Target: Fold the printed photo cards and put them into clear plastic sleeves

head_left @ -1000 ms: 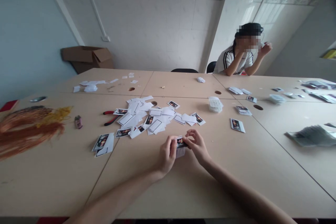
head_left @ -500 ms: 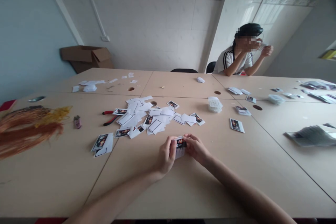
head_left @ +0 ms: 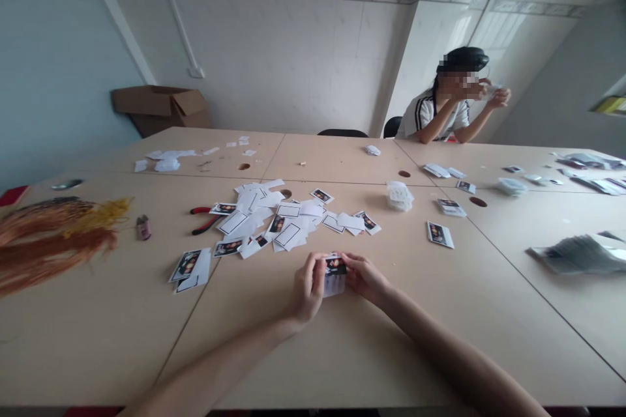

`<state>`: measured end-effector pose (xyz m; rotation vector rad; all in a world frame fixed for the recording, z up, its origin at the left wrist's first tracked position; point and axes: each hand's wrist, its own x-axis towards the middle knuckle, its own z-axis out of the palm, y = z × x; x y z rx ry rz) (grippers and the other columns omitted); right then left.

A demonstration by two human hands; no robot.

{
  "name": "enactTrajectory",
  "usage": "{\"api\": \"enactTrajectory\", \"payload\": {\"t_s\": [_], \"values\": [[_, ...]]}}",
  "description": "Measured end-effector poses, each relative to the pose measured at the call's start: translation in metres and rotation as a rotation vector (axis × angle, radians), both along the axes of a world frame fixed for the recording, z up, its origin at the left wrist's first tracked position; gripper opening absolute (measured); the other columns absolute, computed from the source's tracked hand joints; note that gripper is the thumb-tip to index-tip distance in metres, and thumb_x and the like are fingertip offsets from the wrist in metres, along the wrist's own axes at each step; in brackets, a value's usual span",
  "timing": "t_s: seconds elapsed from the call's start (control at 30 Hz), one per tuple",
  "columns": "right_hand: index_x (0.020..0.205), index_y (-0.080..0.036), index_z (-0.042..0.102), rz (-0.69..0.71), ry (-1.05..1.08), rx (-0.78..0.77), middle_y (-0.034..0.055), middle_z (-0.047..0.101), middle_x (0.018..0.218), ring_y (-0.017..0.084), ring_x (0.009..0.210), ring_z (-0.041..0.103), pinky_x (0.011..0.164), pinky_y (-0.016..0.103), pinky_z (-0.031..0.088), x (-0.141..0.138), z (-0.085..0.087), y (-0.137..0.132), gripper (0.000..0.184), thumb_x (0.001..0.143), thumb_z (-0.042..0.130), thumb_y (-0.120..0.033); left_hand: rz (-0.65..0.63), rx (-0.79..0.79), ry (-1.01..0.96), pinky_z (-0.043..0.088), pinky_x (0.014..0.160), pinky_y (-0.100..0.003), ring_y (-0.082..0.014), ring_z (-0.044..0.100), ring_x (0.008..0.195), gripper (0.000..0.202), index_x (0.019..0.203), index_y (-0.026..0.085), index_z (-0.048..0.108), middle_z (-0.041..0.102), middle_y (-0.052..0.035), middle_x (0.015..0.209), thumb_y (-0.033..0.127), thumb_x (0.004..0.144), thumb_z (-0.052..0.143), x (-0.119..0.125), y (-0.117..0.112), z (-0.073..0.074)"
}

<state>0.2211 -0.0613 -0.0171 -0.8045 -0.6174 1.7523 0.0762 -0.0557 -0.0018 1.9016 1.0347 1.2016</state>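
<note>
My left hand [head_left: 308, 287] and my right hand [head_left: 360, 275] meet over the near middle of the beige table [head_left: 303, 358]. Both are closed on a small stack of photo cards [head_left: 335, 273], dark picture side up, held just above the tabletop. The left fingers wrap its left edge, the right fingers pinch its right edge. A loose heap of similar cards and white slips [head_left: 278, 215] lies just beyond my hands. A few more cards [head_left: 192, 267] rest to the left.
Red-handled pliers [head_left: 204, 218] lie left of the heap. Orange and yellow tassels [head_left: 53, 234] and a small lighter [head_left: 143, 227] are at far left. Card stacks [head_left: 440, 234] and clear sleeves [head_left: 581, 253] lie right. A person [head_left: 447, 107] sits across; a cardboard box [head_left: 161, 107] stands behind.
My right hand's fingers have lowered and closed onto the stack's right edge. The person across has raised both hands towards the face.
</note>
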Motion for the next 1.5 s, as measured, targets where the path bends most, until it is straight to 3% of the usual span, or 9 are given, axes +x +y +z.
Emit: {"api": "enactTrajectory", "payload": {"t_s": [0.4,0.6,0.67,0.77,0.87,1.0,1.2,1.33,1.5], "values": [[0.087,-0.014,0.062,-0.024,-0.007,-0.005,-0.0069,0.043,0.048,0.002,0.038,0.024,0.037,0.015,0.023,-0.002,-0.004,0.003,0.031,0.062,0.067,-0.031,0.033,-0.160,-0.117,0.044,0.065,-0.023,-0.0143,0.057,0.072,0.021,0.081,0.018,0.052,0.060,-0.0012,0.076,0.032,0.084,0.036,0.003,0.003,0.002],[0.080,-0.019,0.060,-0.016,0.035,-0.095,-0.0047,0.049,0.053,0.005,0.043,0.037,0.047,0.018,0.033,0.004,-0.005,0.007,0.028,0.067,0.058,-0.043,0.120,-0.216,-0.148,0.045,0.063,-0.023,-0.0150,0.056,0.071,0.023,0.079,0.018,0.051,0.058,-0.0017,0.075,0.035,0.083,0.036,0.001,0.013,-0.002],[0.080,-0.019,0.060,0.023,-0.034,-0.040,-0.0031,0.053,0.059,0.005,0.046,0.040,0.047,0.018,0.032,0.004,-0.002,0.004,0.028,0.067,0.058,-0.044,0.154,-0.227,-0.178,0.045,0.067,-0.023,-0.0152,0.056,0.074,0.023,0.079,0.018,0.050,0.058,-0.0022,0.078,0.036,0.083,0.037,0.001,0.017,-0.005],[0.087,-0.018,0.061,0.119,-0.227,0.149,-0.0015,0.058,0.069,0.005,0.049,0.042,0.045,0.016,0.028,0.001,0.002,-0.002,0.029,0.063,0.066,-0.031,0.200,-0.254,-0.233,0.045,0.068,-0.024,-0.0155,0.055,0.076,0.022,0.079,0.019,0.049,0.056,-0.0023,0.079,0.037,0.082,0.037,0.000,0.021,-0.008],[0.086,-0.016,0.062,0.090,-0.271,0.231,0.0005,0.061,0.077,0.006,0.056,0.047,0.049,0.016,0.031,-0.003,0.002,-0.005,0.029,0.060,0.068,-0.025,0.224,-0.266,-0.269,0.046,0.069,-0.025,-0.0161,0.055,0.079,0.022,0.082,0.019,0.048,0.056,-0.0027,0.082,0.038,0.081,0.037,0.000,0.023,-0.009],[0.073,-0.014,0.062,-0.121,-0.134,0.117,0.0006,0.060,0.067,0.008,0.056,0.050,0.055,0.020,0.038,0.000,-0.007,0.003,0.024,0.056,0.070,-0.029,0.132,-0.349,-0.313,0.047,0.066,-0.028,-0.0169,0.058,0.075,0.020,0.082,0.018,0.045,0.059,-0.0034,0.079,0.037,0.077,0.046,0.001,0.023,-0.007],[0.071,-0.016,0.061,-0.284,-0.103,0.096,0.0004,0.060,0.065,0.011,0.057,0.053,0.060,0.025,0.042,0.009,-0.012,0.014,0.029,0.059,0.066,-0.042,-0.271,-0.612,-0.420,0.047,0.077,-0.033,-0.0172,0.062,0.078,0.038,0.088,0.017,0.040,0.065,-0.0037,0.080,0.023,0.062,0.066,0.008,0.015,-0.003],[0.076,-0.017,0.062,-0.329,-0.174,0.118,0.0010,0.061,0.069,0.013,0.062,0.054,0.063,0.025,0.041,0.007,-0.013,0.012,0.033,0.062,0.063,-0.046,-0.212,-0.636,-0.434,0.046,0.081,-0.036,-0.0188,0.062,0.082,0.047,0.098,0.016,0.042,0.065,-0.0063,0.085,0.021,0.059,0.068,0.010,0.017,-0.005],[0.083,-0.019,0.062,-0.275,-0.475,0.281,0.0006,0.061,0.078,0.015,0.075,0.053,0.072,0.025,0.039,0.004,-0.012,0.009,0.034,0.067,0.056,-0.048,-0.138,-0.613,-0.444,0.045,0.083,-0.037,-0.0201,0.061,0.087,0.046,0.097,0.014,0.044,0.063,-0.0094,0.091,0.021,0.058,0.069,0.008,0.024,-0.012]]}}
